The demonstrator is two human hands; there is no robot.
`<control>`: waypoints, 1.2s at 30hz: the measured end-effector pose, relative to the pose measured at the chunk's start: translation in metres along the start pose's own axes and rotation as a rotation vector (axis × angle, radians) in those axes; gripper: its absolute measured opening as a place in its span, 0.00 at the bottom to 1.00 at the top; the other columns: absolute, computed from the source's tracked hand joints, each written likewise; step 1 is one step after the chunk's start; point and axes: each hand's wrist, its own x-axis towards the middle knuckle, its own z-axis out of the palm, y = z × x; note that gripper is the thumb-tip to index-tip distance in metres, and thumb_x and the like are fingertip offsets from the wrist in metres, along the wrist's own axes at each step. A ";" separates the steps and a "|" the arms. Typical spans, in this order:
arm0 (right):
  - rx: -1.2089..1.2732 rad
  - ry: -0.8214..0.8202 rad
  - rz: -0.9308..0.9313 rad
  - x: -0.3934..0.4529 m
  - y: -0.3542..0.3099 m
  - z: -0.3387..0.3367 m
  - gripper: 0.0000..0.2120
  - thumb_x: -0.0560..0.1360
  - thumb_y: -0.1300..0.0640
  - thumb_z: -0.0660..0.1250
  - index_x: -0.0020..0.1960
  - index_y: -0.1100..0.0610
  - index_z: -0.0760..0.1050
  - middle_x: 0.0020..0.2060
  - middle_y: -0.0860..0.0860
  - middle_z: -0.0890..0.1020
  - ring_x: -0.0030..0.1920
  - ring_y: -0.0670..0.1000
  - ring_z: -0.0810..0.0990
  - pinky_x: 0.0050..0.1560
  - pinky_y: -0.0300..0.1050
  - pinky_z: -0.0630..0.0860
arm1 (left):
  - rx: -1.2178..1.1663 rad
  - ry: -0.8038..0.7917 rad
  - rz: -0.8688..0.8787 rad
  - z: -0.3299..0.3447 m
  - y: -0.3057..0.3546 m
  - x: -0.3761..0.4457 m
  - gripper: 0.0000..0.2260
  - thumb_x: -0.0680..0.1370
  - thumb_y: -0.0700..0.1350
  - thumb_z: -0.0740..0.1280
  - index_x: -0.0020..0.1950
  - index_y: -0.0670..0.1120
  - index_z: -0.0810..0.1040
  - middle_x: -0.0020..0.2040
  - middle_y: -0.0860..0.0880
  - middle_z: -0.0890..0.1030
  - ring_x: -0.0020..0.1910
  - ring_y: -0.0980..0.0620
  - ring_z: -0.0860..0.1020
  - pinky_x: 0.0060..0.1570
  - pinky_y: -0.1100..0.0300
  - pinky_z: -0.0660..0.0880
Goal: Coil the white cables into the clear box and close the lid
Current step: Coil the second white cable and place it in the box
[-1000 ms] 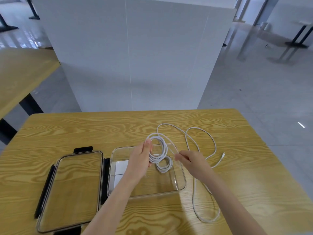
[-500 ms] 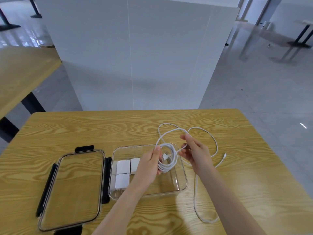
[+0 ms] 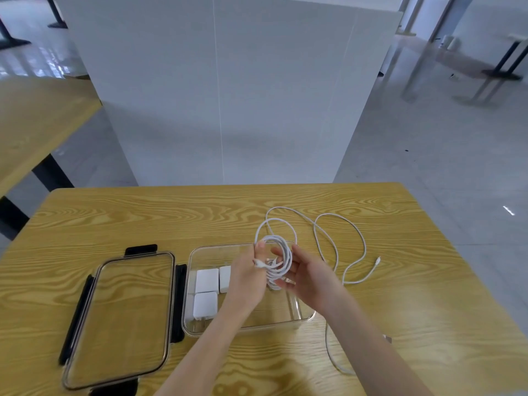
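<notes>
Coiling step: head view, winding is under way; the person holds a bundle of white cable [image 3: 275,262] above the clear box [image 3: 303,318], with several loops gathered.
Left hand: left hand [image 3: 248,277] is clenched around the near side of the coil, thumb up, a small white connector showing at the knuckles.
Right hand: right hand [image 3: 307,277] is spread, palm toward the coil, fingers [image 3: 281,251] resting against the loops; it cups rather than pinches, so a firm grip cannot be told.
Loose run: the uncoiled length [image 3: 340,241] trails from the coil across the table [image 3: 414,281] to the right of the box, its free plug [image 3: 378,258] lying well apart from the hands; another stretch runs down past the box's right corner toward the near table edge.
Box contents: three white chargers [image 3: 206,280] sit in the left end; the right end looks bare.
Lid: the lid [image 3: 120,315] lies flat just left of the box, black latches out, not yet fitted.
Next move, judged: the right hand must draw in more slack and lay another loop, keeping it even, until the plug arrives; then lower the coil into the right end.
Count: one coil in hand, three chargers, one box, one lid; whether the loose runs are one cable or two cannot be told.
</notes>
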 end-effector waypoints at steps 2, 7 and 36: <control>0.007 -0.057 0.021 -0.003 -0.001 0.005 0.17 0.77 0.47 0.59 0.45 0.57 0.80 0.32 0.50 0.80 0.39 0.51 0.79 0.52 0.48 0.70 | 0.126 0.016 0.096 0.001 -0.003 0.003 0.18 0.81 0.49 0.51 0.42 0.44 0.76 0.33 0.52 0.76 0.34 0.54 0.75 0.35 0.66 0.69; -0.206 -0.171 -0.115 -0.006 -0.002 0.009 0.21 0.64 0.61 0.75 0.55 0.62 0.74 0.32 0.52 0.79 0.33 0.49 0.77 0.36 0.41 0.71 | 0.137 0.008 0.076 0.004 -0.011 0.011 0.17 0.81 0.49 0.52 0.38 0.46 0.72 0.32 0.51 0.73 0.33 0.51 0.71 0.36 0.59 0.68; -1.117 -0.035 -0.250 -0.015 -0.039 -0.028 0.05 0.65 0.54 0.77 0.32 0.50 0.82 0.20 0.42 0.73 0.22 0.41 0.66 0.26 0.33 0.64 | -0.207 0.350 -0.202 -0.050 -0.008 0.054 0.17 0.82 0.49 0.51 0.34 0.45 0.65 0.30 0.48 0.67 0.28 0.52 0.65 0.26 0.65 0.68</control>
